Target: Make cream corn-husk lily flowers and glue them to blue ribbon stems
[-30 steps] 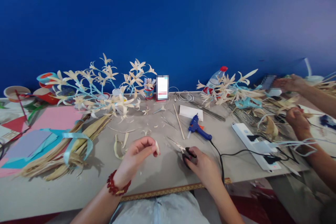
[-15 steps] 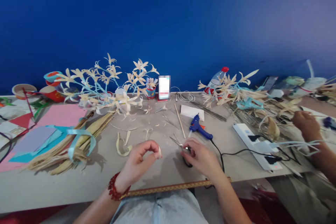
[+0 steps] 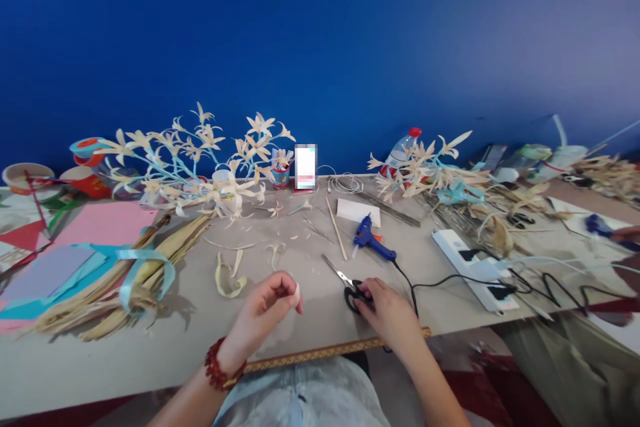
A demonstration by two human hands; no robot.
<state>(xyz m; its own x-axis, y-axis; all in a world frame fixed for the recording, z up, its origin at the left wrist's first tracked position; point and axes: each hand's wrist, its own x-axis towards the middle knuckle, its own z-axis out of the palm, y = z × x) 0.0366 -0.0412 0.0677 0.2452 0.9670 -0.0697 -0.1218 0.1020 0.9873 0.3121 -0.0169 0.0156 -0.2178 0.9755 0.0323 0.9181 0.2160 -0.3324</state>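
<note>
My left hand [image 3: 276, 303], with a red bead bracelet at the wrist, pinches a small pale piece [image 3: 297, 293] that looks like husk between thumb and fingertips. Most of that piece is hidden by the fingers. To the right, my right hand [image 3: 391, 310] has its fingers closed on the black handles of the scissors [image 3: 345, 277]. The scissors' blades point away and to the left, close together, low over the table. Pale curled husk strips [image 3: 230, 277] lie just beyond my left hand.
A blue glue gun [image 3: 369, 237] lies beyond the scissors, its cord running to a white power strip [image 3: 467, 267]. Husk flowers [image 3: 195, 153] stand at the back left. A husk bundle [image 3: 110, 287] lies left. A co-worker's hand [image 3: 627, 233] is at the right edge.
My right hand has moved onto the scissors' handles, and the blades have come together. My left hand keeps its pinch. The co-worker's hand has moved right, and the view has shifted slightly.
</note>
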